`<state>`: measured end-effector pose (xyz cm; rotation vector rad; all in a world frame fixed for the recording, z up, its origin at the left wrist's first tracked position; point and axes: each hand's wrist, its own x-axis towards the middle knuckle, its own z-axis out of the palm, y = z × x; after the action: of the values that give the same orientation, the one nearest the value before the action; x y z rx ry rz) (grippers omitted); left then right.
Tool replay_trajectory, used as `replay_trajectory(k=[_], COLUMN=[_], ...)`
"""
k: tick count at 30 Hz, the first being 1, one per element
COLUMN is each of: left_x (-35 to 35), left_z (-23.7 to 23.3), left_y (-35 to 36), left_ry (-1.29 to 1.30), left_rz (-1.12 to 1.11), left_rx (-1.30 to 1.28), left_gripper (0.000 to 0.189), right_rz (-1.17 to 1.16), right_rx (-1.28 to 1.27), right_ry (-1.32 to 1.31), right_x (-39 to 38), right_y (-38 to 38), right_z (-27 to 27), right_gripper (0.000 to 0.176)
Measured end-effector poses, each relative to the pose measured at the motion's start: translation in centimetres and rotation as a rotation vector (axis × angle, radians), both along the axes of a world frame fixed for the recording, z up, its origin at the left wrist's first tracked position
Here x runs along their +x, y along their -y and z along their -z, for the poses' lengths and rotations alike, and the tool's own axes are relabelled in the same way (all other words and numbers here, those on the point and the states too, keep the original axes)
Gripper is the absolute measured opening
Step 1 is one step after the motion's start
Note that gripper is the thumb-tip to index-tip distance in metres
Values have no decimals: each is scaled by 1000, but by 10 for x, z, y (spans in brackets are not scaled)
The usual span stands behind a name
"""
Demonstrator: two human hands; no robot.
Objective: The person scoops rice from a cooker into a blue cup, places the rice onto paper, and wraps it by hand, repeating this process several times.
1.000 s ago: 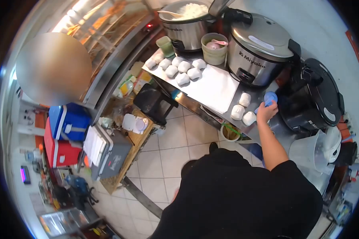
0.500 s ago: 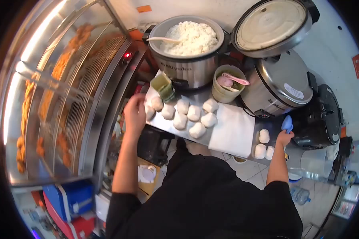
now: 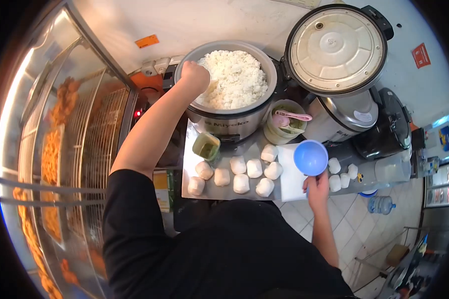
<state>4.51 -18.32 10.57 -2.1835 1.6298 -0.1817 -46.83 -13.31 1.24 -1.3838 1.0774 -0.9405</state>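
Observation:
My left hand (image 3: 195, 77) is closed at the left rim of the large open rice cooker (image 3: 224, 119), over the white rice (image 3: 234, 79); the spoon seen there earlier is hidden, so what the fingers grip is not clear. My right hand (image 3: 317, 189) grips a blue bowl (image 3: 311, 157), its inside facing up, above white paper (image 3: 290, 182). Several wrapped white rice portions (image 3: 241, 183) lie on the metal table (image 3: 212, 192) between my hands. A green square container (image 3: 206, 146) stands below the cooker. Beside the cooker, a round tub (image 3: 279, 130) holds a pink-handled utensil (image 3: 295, 116).
A lit display case (image 3: 92, 129) with fried food fills the left side. At the right are a raised cooker lid (image 3: 337, 50), a second steel cooker (image 3: 334, 119), a black cooker (image 3: 384, 134) and more wrapped portions (image 3: 335, 182). A water bottle (image 3: 381, 205) lies on the floor.
My left hand has moved up from beside the wrapped portions to the cooker's rice. My right hand has brought the blue bowl leftward from the table's right side, and the view has shifted.

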Motion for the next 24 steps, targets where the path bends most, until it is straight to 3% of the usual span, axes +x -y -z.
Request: replay_trajectory(k=[3,4,5,9,11,12,14,16,18,20,22,24], left_x=[10,11,10,10,27,29,26,-4,-38,-69,-83,-82], left_z=[-14,-23,-31,-43,-23,-11,14,39,69,90,111,135], left_y=[-12,-25,-38,-87,-109,-120,-143,-165,-170,-167,-166,-173], left_ry=[-177,-192,-207,-421,-484,-488,-734,-1362,-1757,-1816,-1655,-1671], left_rz=[-35,-8,17,-109,32,14,38,-317,-441,-498,-444,-432], left_rx=[-17,-145,-274,-573,-905,-913,-1218,-1304,-1495,-1639,-1573,-1309], left_gripper=[21,19,20,21,23,23,19,18,18,16,18,23], right_rz=[-110,-164,-182,-315,-408,-422,-450,-371,-353,-347,-393,-478], right_rx=[-131,-141,-338,-461,-489,-585,-688,-776,-775,-776,-754,-731], right_ry=[-180,-353,-349,-668,-863,-907,-953,-1162,-1213,-1273,-1359,-1373], right_x=[52,68,90,195,254,283,336,377,409,425,439,452], right_y=[22,37,53,96,120,139,170,187,191,193,187,184], right_z=[-64,-89,-98,-164,-166,-154,-127,-112,-96,-86,-81,-85], right_gripper=[17,28,41,44,44,45,46,52,55,58,60,60])
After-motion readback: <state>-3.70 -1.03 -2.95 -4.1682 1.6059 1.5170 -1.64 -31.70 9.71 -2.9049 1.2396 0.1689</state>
